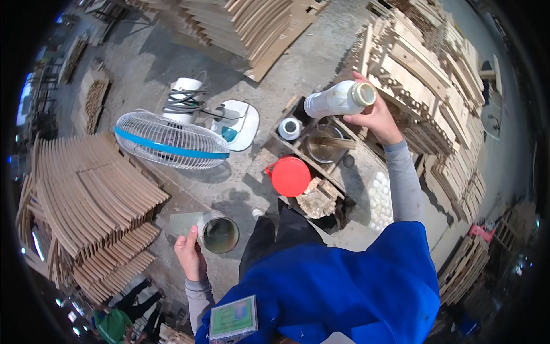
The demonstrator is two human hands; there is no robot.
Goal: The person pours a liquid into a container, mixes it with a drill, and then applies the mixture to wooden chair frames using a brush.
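My right hand [375,117] is wrapped round a whitish, translucent plastic bottle [335,101]. The bottle lies tilted nearly on its side above a wooden box, its uncapped mouth toward my wrist. At lower left, my left hand [191,255] grips a round container [220,233] by its side, thumb up. Dark greenish contents show inside it. Below the bottle, the divided wooden box [295,150] holds a small white bottle [290,128] and a round pot [323,150] with a wooden stick across it. A red round tub or lid [290,176] sits at its near end, beside a crusty, lumpy block [318,199].
A standing fan [172,139] with a blue band is left of the box, its white base [245,129] behind. Curved wooden slats [97,189] are stacked at left, more [252,28] at the far side. Wooden parts [424,74] pile up right. Another person [113,325] is at lower left.
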